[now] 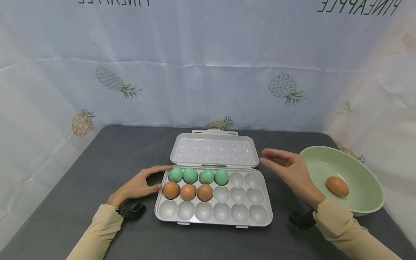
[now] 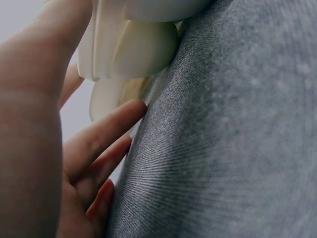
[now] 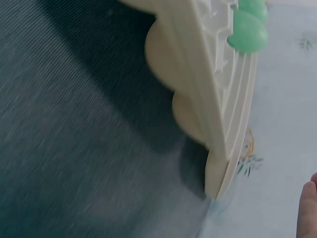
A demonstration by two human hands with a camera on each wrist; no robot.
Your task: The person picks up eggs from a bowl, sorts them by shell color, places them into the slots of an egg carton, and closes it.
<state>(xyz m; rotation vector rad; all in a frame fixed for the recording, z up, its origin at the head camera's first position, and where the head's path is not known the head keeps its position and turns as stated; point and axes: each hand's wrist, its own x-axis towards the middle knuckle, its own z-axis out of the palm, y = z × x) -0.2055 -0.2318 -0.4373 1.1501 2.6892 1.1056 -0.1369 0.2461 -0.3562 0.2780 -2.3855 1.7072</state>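
A white plastic egg tray (image 1: 222, 210) lies unfolded in the middle of the table, its lid (image 1: 214, 150) laid back behind it. Several green eggs (image 1: 206, 177) fill the left part of the back row. Three brown eggs (image 1: 188, 192) sit in the left of the middle row; the front row's cups are bare. My left hand (image 1: 138, 184) rests at the tray's left edge, thumb and fingers spread along its side. Raised by the tray's back right corner, my right hand (image 1: 292, 171) has loosely bent fingers around nothing. The right wrist view catches only its fingertips (image 3: 307, 208).
A light green bowl (image 1: 364, 187) stands at the right of the table, holding one brown egg (image 1: 337, 186), with my right forearm in front of its left side. Behind the dark grey tabletop (image 1: 81, 202) hangs a white curtain (image 1: 208, 90) with pineapple prints.
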